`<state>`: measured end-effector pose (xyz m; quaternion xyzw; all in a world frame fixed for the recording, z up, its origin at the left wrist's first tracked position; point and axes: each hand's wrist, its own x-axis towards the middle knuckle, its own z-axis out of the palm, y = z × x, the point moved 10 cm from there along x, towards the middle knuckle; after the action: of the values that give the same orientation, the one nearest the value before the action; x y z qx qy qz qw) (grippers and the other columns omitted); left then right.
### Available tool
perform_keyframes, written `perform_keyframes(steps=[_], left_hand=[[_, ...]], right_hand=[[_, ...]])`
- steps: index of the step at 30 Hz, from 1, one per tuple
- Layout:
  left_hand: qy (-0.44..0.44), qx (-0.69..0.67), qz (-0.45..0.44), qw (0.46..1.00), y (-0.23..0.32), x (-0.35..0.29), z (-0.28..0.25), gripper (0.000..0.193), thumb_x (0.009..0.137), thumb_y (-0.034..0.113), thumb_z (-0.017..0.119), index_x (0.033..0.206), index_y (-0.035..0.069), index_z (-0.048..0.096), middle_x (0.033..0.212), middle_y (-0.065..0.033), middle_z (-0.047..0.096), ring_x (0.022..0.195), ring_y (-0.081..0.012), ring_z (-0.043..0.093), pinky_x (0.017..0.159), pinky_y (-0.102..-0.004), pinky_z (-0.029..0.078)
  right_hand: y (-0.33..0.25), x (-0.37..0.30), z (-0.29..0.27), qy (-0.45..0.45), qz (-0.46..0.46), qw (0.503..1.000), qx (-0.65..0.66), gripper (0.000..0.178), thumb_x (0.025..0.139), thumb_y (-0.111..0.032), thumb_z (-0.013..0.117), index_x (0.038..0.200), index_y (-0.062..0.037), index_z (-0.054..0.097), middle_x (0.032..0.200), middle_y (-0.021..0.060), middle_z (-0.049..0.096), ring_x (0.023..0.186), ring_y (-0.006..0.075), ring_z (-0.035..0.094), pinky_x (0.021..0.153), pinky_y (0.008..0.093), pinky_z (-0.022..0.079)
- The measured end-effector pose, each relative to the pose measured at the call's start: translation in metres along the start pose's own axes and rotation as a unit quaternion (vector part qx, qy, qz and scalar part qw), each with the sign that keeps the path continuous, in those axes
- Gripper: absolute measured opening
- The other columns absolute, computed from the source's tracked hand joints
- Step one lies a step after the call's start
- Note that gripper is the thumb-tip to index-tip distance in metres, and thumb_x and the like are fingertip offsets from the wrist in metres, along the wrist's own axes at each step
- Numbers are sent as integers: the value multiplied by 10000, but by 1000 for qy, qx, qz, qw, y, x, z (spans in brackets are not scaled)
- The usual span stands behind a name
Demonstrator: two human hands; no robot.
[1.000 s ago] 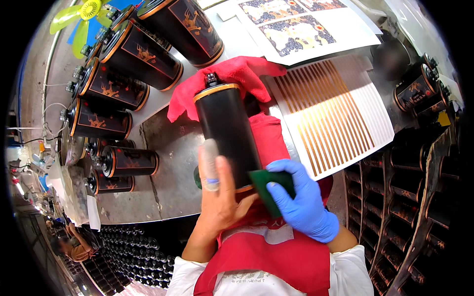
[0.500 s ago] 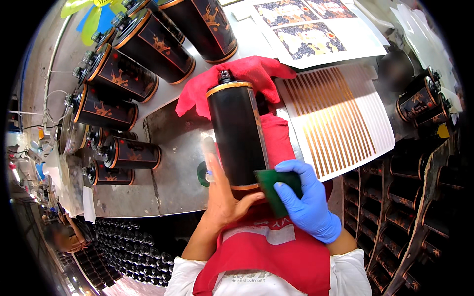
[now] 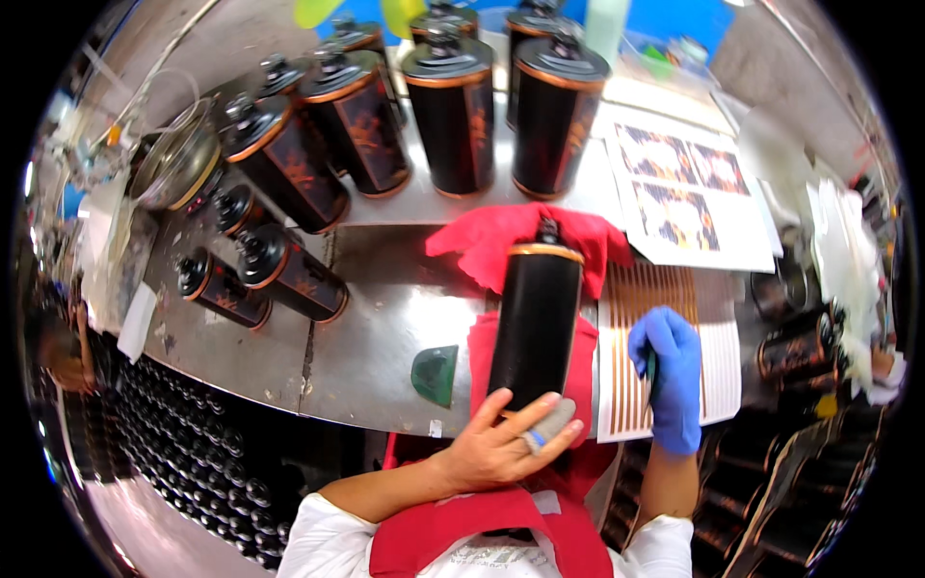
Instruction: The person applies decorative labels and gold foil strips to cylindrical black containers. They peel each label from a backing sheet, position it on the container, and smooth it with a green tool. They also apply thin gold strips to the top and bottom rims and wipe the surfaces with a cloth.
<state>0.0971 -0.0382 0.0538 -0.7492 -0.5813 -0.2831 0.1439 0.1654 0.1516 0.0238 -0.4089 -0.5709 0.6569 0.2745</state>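
Observation:
A black cylindrical bottle [image 3: 537,323] with a copper rim lies on a red cloth, neck pointing away from me. My left hand [image 3: 511,438] grips its near end, fingers across the base; one finger wears a grey cover with a blue band. To the right, my right hand [image 3: 670,376], in a blue glove, is closed over a white sheet of copper strips [image 3: 621,376]. A dark green scraper [image 3: 652,368] shows edge-on between its fingers, mostly hidden. Another green scraper [image 3: 436,376] lies on the metal table, left of the bottle.
Several black decorated bottles [image 3: 448,125] stand along the back and left. A printed picture sheet [image 3: 674,241] lies at the back right. A metal bowl [image 3: 173,159] sits far left. Racks of bottles [image 3: 193,453] fill the space below the table, and another person's hand [image 3: 884,364] shows far right.
My right hand has moved from the bottle's near end to over the strip sheet. The left hand has shifted from the bottle's side onto its base. The view has shifted too.

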Motion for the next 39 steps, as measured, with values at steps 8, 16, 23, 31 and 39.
perform_keyframes(steps=[8, 16, 23, 31, 39], left_hand=[[57, 8, -62, 996, -10, 1, -14, 444, 865, 201, 482, 1308, 182, 491, 1252, -58, 530, 1269, -243, 360, 1018, -551, 190], [84, 46, -150, 984, -49, -22, -18, 588, 817, 353, 582, 1364, 226, 410, 1391, -110, 407, 1231, -288, 372, 956, -525, 336], [66, -7, -223, 973, -82, -103, -71, 625, 779, 224, 624, 1362, 254, 399, 1305, -170, 449, 1177, -384, 436, 948, -646, 285], [246, 109, -667, 695, -167, -359, -198, 606, 719, 185, 676, 1284, 113, 470, 1202, -240, 461, 1108, -378, 450, 944, -506, 311], [142, 363, -802, 452, -191, -590, -254, 568, 827, 298, 634, 1313, 116, 402, 1109, -269, 457, 984, -402, 540, 762, -439, 482]], right_hand=[[-79, 110, 114, -181, -170, 862, -442, 270, 821, -233, 630, 978, -17, 666, 790, 85, 671, 727, 126, 603, 686, 268, 480], [-79, 102, 138, -237, -129, 852, -449, 237, 779, -191, 665, 882, 22, 672, 741, 60, 654, 713, 112, 593, 672, 257, 471], [-145, 11, 215, -248, -129, 893, -353, 80, 765, -6, 646, 736, 5, 572, 595, 33, 559, 494, 64, 509, 464, 204, 384], [-116, -93, 420, -329, -415, 749, -399, 148, 778, -90, 687, 785, 19, 588, 593, 106, 566, 508, 138, 541, 507, 266, 425], [-76, -82, 501, -379, -426, 746, -344, 165, 797, -134, 673, 915, -28, 626, 679, 135, 612, 554, 232, 576, 547, 304, 453]])
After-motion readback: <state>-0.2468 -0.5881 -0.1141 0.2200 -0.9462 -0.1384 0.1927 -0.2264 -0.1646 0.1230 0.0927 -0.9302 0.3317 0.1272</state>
